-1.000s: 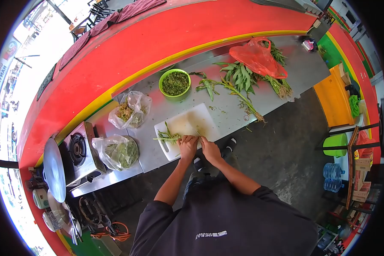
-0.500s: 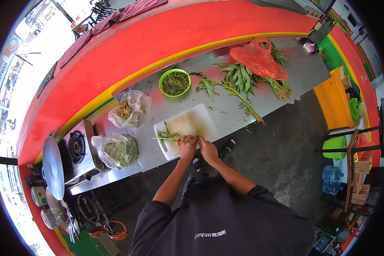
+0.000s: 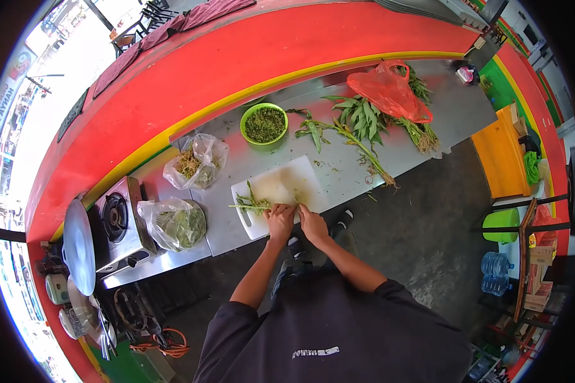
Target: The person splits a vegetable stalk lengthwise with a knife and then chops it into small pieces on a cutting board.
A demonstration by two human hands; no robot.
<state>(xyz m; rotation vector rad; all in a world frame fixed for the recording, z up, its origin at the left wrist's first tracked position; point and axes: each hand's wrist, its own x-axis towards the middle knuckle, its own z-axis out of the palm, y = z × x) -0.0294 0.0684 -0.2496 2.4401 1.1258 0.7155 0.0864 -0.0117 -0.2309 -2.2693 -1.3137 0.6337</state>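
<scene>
My left hand (image 3: 279,221) is closed on a small bunch of leafy green stalks (image 3: 252,203), pressed down near the front edge of a white cutting board (image 3: 271,182). Right beside it, my right hand (image 3: 312,226) is closed on what looks like a knife (image 3: 292,195); only a thin line of blade shows, and the handle is hidden in my fingers. Small green bits lie on the board by the blade. Behind the board stands a green bowl (image 3: 264,143) filled with chopped greens.
Leafy stalks (image 3: 358,118) lie on the steel counter, partly under a red plastic bag (image 3: 390,92). To the left are a clear bag of trimmings (image 3: 197,163), a bag of leaves (image 3: 176,225) and a gas stove (image 3: 118,220). A red wall (image 3: 287,48) borders the back.
Both hands stay together at the same place on the board, with almost no visible movement. The whole view has shifted very slightly.
</scene>
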